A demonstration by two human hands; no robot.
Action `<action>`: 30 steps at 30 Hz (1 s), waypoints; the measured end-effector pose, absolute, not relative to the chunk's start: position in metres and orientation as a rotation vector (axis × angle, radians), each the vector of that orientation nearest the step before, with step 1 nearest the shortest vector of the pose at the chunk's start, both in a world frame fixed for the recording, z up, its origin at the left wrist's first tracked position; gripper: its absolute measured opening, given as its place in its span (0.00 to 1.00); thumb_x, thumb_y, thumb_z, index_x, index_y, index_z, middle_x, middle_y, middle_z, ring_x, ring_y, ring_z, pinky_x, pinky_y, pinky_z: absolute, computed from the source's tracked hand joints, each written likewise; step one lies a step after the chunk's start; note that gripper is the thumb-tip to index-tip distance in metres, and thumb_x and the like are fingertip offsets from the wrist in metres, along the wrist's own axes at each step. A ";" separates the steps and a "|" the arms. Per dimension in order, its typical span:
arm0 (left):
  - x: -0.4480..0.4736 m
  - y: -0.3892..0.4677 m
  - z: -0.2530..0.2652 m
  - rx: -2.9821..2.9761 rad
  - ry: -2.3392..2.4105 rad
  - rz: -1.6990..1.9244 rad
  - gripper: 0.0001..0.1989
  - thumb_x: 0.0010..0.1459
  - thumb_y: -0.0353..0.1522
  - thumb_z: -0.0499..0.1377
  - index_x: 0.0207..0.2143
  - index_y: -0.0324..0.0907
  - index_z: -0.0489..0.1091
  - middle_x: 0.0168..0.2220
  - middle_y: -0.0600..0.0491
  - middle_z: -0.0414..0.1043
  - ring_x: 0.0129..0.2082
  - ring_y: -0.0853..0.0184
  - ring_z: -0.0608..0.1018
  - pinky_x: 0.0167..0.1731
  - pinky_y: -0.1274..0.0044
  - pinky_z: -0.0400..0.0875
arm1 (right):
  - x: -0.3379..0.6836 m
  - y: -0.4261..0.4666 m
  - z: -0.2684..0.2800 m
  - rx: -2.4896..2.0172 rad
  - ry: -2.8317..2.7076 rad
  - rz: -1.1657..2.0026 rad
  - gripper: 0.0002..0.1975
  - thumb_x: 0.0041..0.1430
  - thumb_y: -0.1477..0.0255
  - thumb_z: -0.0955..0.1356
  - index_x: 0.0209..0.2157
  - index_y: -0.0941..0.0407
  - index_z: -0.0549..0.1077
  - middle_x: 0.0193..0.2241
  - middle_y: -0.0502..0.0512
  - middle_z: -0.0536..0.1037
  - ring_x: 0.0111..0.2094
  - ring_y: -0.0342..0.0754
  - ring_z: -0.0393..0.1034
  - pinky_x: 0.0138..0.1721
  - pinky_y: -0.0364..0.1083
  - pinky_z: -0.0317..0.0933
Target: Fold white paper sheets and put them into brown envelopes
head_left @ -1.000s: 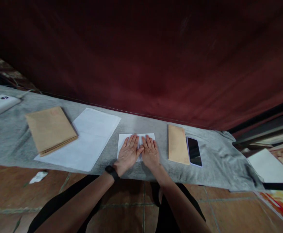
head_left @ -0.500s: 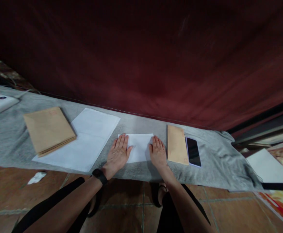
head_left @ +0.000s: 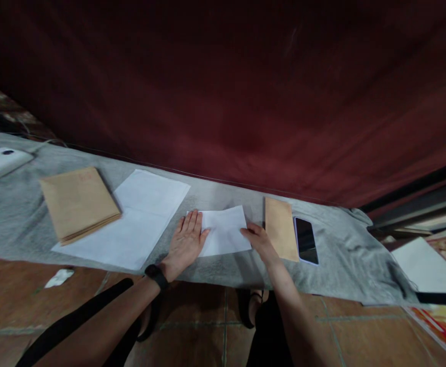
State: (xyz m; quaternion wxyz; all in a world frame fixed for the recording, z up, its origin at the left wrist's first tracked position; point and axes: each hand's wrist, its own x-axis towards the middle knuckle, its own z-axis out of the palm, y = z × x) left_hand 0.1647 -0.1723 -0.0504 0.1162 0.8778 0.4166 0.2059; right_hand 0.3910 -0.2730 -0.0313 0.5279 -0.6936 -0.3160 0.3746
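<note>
In the head view, a small white paper rectangle (head_left: 223, 232) lies at the centre of the dial, seemingly already folded down from a larger size, its right side lifted a little, so the folding looks part-way through rather than finished. The left hand (head_left: 186, 240), palm down with fingers stretched flat, presses its nine o'clock end; the right hand (head_left: 259, 241) pinches its three o'clock edge between thumb and curled fingers. Larger smooth white sheets (head_left: 146, 219) lie flat towards nine o'clock, not folded small, partly under a squarish stack of matte brown paper envelopes (head_left: 79, 201); neither is in a hand. At three o'clock rests a narrow brown paper envelope (head_left: 281, 229), and just beyond it a dark-screened phone with a pale purple rim (head_left: 306, 241). A rounded white plastic device (head_left: 1, 165) sits far off towards ten. Beneath everything spreads soft, wrinkled grey cloth (head_left: 337, 250); a dark red, faintly creased surface (head_left: 223, 102) fills twelve o'clock, and reddish-brown floor tiles (head_left: 192, 316) show at six.
</note>
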 end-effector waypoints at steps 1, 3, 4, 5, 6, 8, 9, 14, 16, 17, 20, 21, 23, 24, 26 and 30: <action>0.166 -0.170 -0.048 2.549 1.215 0.606 0.33 0.70 0.44 0.43 0.68 0.31 0.56 0.70 0.35 0.55 0.71 0.50 0.56 0.69 0.56 0.46 | 0.392 -0.272 -0.025 -1.573 -0.713 0.943 0.12 0.50 0.60 0.74 0.29 0.55 0.76 0.22 0.46 0.75 0.25 0.45 0.68 0.29 0.43 0.61; 0.169 -0.165 -0.042 2.467 1.203 0.635 0.33 0.70 0.44 0.43 0.69 0.31 0.55 0.70 0.35 0.53 0.71 0.51 0.56 0.69 0.56 0.48 | 0.396 -0.272 -0.007 -1.463 -0.646 0.890 0.15 0.51 0.58 0.74 0.31 0.55 0.76 0.23 0.46 0.76 0.25 0.45 0.67 0.28 0.43 0.60; 0.171 -0.162 -0.038 2.410 1.197 0.671 0.33 0.70 0.44 0.42 0.69 0.31 0.54 0.71 0.35 0.51 0.72 0.51 0.55 0.69 0.56 0.49 | 0.399 -0.273 0.003 -1.445 -0.645 0.779 0.15 0.52 0.58 0.74 0.31 0.55 0.75 0.24 0.46 0.75 0.25 0.44 0.66 0.28 0.42 0.60; 0.172 -0.158 -0.034 2.348 1.190 0.721 0.34 0.71 0.45 0.41 0.69 0.32 0.54 0.72 0.36 0.49 0.72 0.52 0.54 0.69 0.57 0.50 | 0.402 -0.276 0.014 -1.437 -0.662 0.631 0.15 0.53 0.57 0.73 0.32 0.55 0.75 0.26 0.47 0.76 0.27 0.44 0.67 0.30 0.43 0.61; 0.174 -0.155 -0.031 2.283 1.178 0.778 0.34 0.71 0.45 0.41 0.70 0.32 0.53 0.73 0.37 0.47 0.72 0.53 0.53 0.69 0.58 0.50 | 0.404 -0.279 0.024 -1.442 -0.678 0.460 0.15 0.56 0.57 0.72 0.33 0.55 0.76 0.29 0.48 0.77 0.29 0.45 0.68 0.33 0.43 0.63; 0.176 -0.150 -0.025 2.148 1.148 0.882 0.33 0.71 0.46 0.41 0.70 0.36 0.53 0.74 0.40 0.45 0.73 0.56 0.52 0.70 0.60 0.48 | 0.404 -0.289 0.040 -1.441 -0.661 0.112 0.14 0.59 0.58 0.71 0.35 0.55 0.76 0.33 0.50 0.78 0.36 0.46 0.71 0.40 0.45 0.65; 0.177 -0.148 -0.022 2.075 1.140 0.922 0.33 0.71 0.47 0.41 0.70 0.38 0.54 0.73 0.42 0.47 0.73 0.58 0.52 0.71 0.61 0.47 | 0.401 -0.295 0.044 -1.448 -0.651 -0.009 0.13 0.61 0.59 0.71 0.36 0.55 0.76 0.34 0.51 0.78 0.37 0.47 0.71 0.43 0.46 0.65; 0.172 -0.140 -0.009 1.772 1.093 1.030 0.29 0.70 0.49 0.45 0.64 0.43 0.64 0.68 0.45 0.61 0.69 0.59 0.61 0.70 0.64 0.49 | 0.367 -0.310 0.034 -1.484 -1.284 0.233 0.07 0.65 0.66 0.69 0.40 0.49 0.81 0.40 0.53 0.83 0.45 0.52 0.76 0.49 0.51 0.68; 0.168 -0.135 -0.002 1.677 1.052 1.059 0.29 0.68 0.50 0.49 0.61 0.43 0.67 0.66 0.45 0.64 0.67 0.58 0.64 0.69 0.65 0.52 | 0.355 -0.308 0.025 -1.454 -1.565 0.395 0.08 0.67 0.69 0.68 0.41 0.46 0.81 0.41 0.52 0.84 0.45 0.52 0.77 0.52 0.51 0.67; 0.167 -0.133 0.001 1.625 1.027 1.050 0.29 0.67 0.51 0.50 0.60 0.43 0.68 0.64 0.44 0.67 0.65 0.57 0.67 0.67 0.65 0.55 | 0.350 -0.307 0.022 -1.448 -1.659 0.448 0.09 0.67 0.69 0.68 0.42 0.46 0.82 0.42 0.52 0.84 0.45 0.51 0.77 0.52 0.50 0.67; 0.166 -0.128 0.005 1.491 0.918 0.877 0.30 0.61 0.52 0.57 0.56 0.41 0.72 0.57 0.42 0.75 0.58 0.54 0.75 0.61 0.65 0.65 | 0.341 -0.306 0.019 -1.486 -1.765 0.528 0.09 0.67 0.70 0.68 0.41 0.46 0.82 0.41 0.51 0.84 0.42 0.49 0.79 0.50 0.46 0.68; 0.166 -0.127 0.004 1.473 0.880 0.795 0.30 0.59 0.53 0.60 0.55 0.40 0.73 0.54 0.42 0.77 0.56 0.54 0.77 0.59 0.66 0.67 | 0.339 -0.307 0.019 -1.516 -1.781 0.552 0.09 0.67 0.70 0.68 0.42 0.46 0.82 0.40 0.50 0.84 0.42 0.48 0.79 0.49 0.45 0.68; 0.168 -0.129 -0.002 1.516 0.837 0.646 0.30 0.56 0.52 0.63 0.52 0.40 0.75 0.51 0.43 0.79 0.52 0.54 0.79 0.55 0.66 0.71 | 0.339 -0.310 0.018 -1.580 -1.853 0.633 0.11 0.66 0.71 0.68 0.46 0.45 0.81 0.42 0.49 0.84 0.43 0.47 0.79 0.50 0.44 0.68; 0.169 -0.131 -0.005 1.581 0.835 0.591 0.29 0.55 0.51 0.63 0.51 0.40 0.76 0.50 0.43 0.79 0.50 0.54 0.80 0.53 0.67 0.72 | 0.341 -0.312 0.018 -1.599 -1.911 0.690 0.14 0.65 0.73 0.68 0.49 0.45 0.79 0.44 0.48 0.84 0.46 0.47 0.78 0.51 0.44 0.67; 0.169 -0.135 -0.010 1.771 0.833 0.507 0.25 0.57 0.48 0.63 0.50 0.42 0.77 0.50 0.45 0.80 0.46 0.56 0.80 0.49 0.67 0.73 | 0.347 -0.316 0.013 -1.609 -2.025 0.803 0.21 0.62 0.76 0.68 0.54 0.46 0.76 0.52 0.48 0.81 0.53 0.46 0.75 0.59 0.45 0.63; 0.167 -0.140 -0.015 2.046 0.796 0.416 0.21 0.61 0.43 0.58 0.51 0.44 0.76 0.52 0.47 0.79 0.42 0.60 0.80 0.44 0.70 0.74 | 0.364 -0.320 0.000 -1.626 -2.072 0.912 0.28 0.54 0.81 0.70 0.56 0.48 0.75 0.60 0.49 0.74 0.63 0.47 0.65 0.70 0.50 0.48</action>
